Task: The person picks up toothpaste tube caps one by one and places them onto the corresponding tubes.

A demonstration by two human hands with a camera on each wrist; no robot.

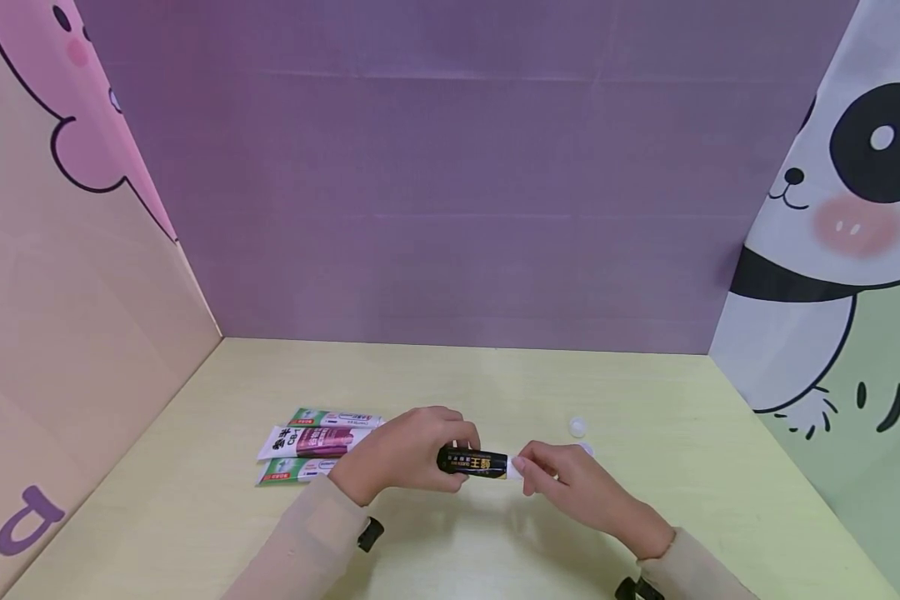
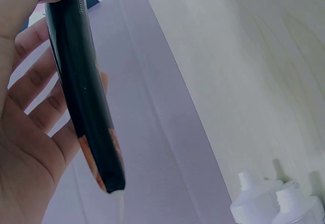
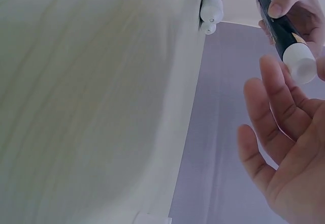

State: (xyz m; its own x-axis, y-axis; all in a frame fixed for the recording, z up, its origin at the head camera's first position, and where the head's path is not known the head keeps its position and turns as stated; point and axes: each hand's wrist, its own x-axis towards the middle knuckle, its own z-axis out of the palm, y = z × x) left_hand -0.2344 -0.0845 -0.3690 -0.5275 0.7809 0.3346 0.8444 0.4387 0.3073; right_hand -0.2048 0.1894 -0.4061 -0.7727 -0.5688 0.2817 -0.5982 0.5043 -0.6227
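My left hand [image 1: 420,450] grips a black toothpaste tube [image 1: 474,462] with gold lettering, thumb on one side and fingers on the other. The tube lies nearly level above the table, its white cap [image 3: 299,61] pointing to the right. At that cap, my right hand [image 1: 570,483] pinches with thumb and index finger, while its other fingers lie loosely bent in the right wrist view. Seen from the left wrist, the dark tube [image 2: 84,87] crosses in front of the left palm [image 2: 25,163], and its capped end is hidden there.
Left of the hands, a pink-and-white toothpaste tube [image 1: 318,442] lies between two green-and-white ones, partly behind the left wrist. Their bare threaded nozzles [image 2: 246,181] show in the left wrist view. A loose white cap [image 1: 577,427] sits beyond the right hand. Printed walls enclose the table [image 1: 495,375].
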